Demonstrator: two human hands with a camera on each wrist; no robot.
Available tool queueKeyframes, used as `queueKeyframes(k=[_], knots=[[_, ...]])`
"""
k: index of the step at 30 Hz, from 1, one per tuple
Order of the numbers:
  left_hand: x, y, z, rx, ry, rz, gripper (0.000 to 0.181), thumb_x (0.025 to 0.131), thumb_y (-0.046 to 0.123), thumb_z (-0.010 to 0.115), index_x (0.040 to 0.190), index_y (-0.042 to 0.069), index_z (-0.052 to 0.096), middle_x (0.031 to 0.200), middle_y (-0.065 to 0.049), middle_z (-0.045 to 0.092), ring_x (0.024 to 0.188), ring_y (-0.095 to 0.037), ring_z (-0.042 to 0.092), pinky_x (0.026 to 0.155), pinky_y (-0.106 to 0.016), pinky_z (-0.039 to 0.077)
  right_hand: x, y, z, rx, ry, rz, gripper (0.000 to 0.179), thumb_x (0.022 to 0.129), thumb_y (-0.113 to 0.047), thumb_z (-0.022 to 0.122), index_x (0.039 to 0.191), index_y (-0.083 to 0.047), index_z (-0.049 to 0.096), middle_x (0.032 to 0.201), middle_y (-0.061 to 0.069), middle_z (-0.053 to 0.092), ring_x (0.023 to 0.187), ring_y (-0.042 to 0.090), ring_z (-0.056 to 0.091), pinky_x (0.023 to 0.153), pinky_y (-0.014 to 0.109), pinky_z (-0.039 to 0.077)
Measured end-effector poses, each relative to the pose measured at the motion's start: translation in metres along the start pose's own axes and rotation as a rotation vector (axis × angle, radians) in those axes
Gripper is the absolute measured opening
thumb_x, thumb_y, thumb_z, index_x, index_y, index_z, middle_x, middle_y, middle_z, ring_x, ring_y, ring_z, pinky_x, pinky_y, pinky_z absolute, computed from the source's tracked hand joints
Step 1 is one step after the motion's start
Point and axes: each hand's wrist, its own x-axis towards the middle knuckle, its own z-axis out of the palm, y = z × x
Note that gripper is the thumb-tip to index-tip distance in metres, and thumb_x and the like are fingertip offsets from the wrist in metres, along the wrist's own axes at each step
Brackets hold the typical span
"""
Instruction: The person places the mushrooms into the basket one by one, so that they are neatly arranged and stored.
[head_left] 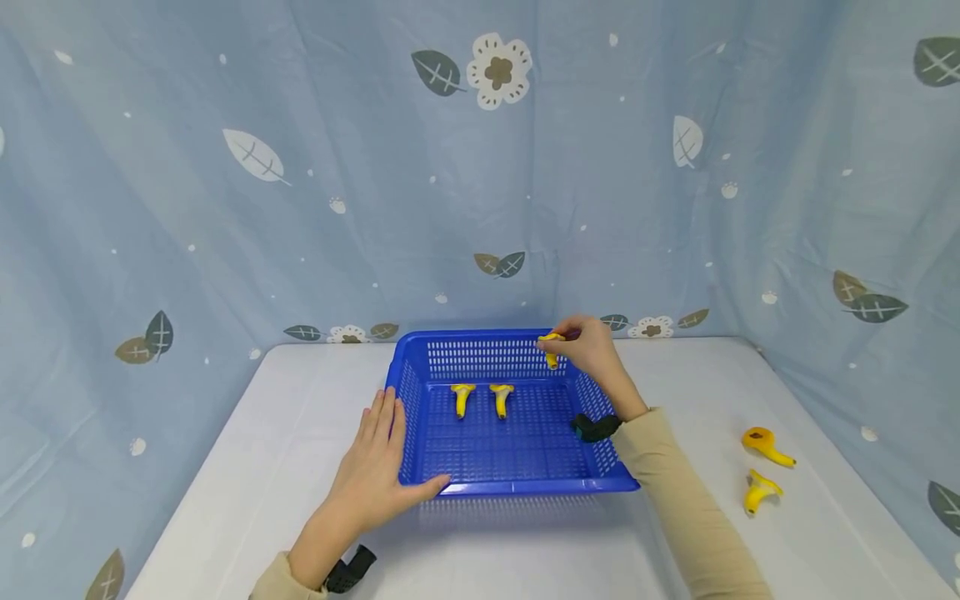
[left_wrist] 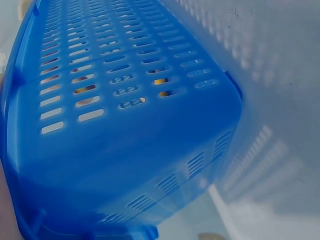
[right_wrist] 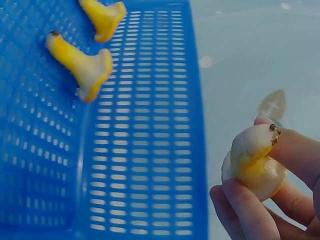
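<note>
My right hand [head_left: 590,346] pinches a yellow mushroom [right_wrist: 255,162] between thumb and fingers, over the back right part of a blue plastic basket [head_left: 525,486]. Its pale stem ends in a dark, dirty base. Inside the basket, two more yellow mushrooms, a left one [head_left: 462,400] and a right one [head_left: 501,401], lie side by side near the back wall. My left hand [head_left: 372,475] rests on the basket's front left corner, fingers straight along the left rim and thumb over the front rim. In the left wrist view the basket's slotted outer wall [left_wrist: 120,145] fills most of the picture.
To the right of the basket, on the white table [head_left: 300,392], lie two other yellow mushrooms, one with its cap [head_left: 759,438] facing up and a nearer one [head_left: 760,493] on its side. A blue leaf-patterned curtain [head_left: 375,167] hangs behind the table and along both sides.
</note>
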Motion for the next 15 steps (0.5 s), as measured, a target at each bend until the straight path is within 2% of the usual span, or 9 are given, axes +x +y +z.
queueKeyframes(k=[7, 15], knots=[[-0.002, 0.000, 0.001, -0.004, 0.002, -0.004, 0.125, 0.076, 0.081, 0.058, 0.151, -0.013, 0.022, 0.162, -0.027, 0.004, 0.151, -0.037, 0.000, 0.120, -0.053, 0.015, 0.003, 0.013, 0.015, -0.027, -0.046, -0.016, 0.024, 0.084, -0.015, 0.079, 0.100, 0.002, 0.072, 0.102, 0.017, 0.070, 0.093, 0.032, 0.069, 0.075, 0.041, 0.058], [-0.001, 0.000, 0.001, -0.015, 0.000, -0.015, 0.126, 0.076, 0.082, 0.057, 0.152, -0.012, 0.021, 0.163, -0.026, 0.003, 0.151, -0.036, -0.002, 0.120, -0.052, 0.015, 0.005, 0.020, 0.025, -0.118, -0.107, -0.005, 0.014, 0.084, -0.012, 0.077, 0.089, -0.002, 0.068, 0.092, 0.013, 0.068, 0.083, 0.027, 0.066, 0.068, 0.037, 0.055]])
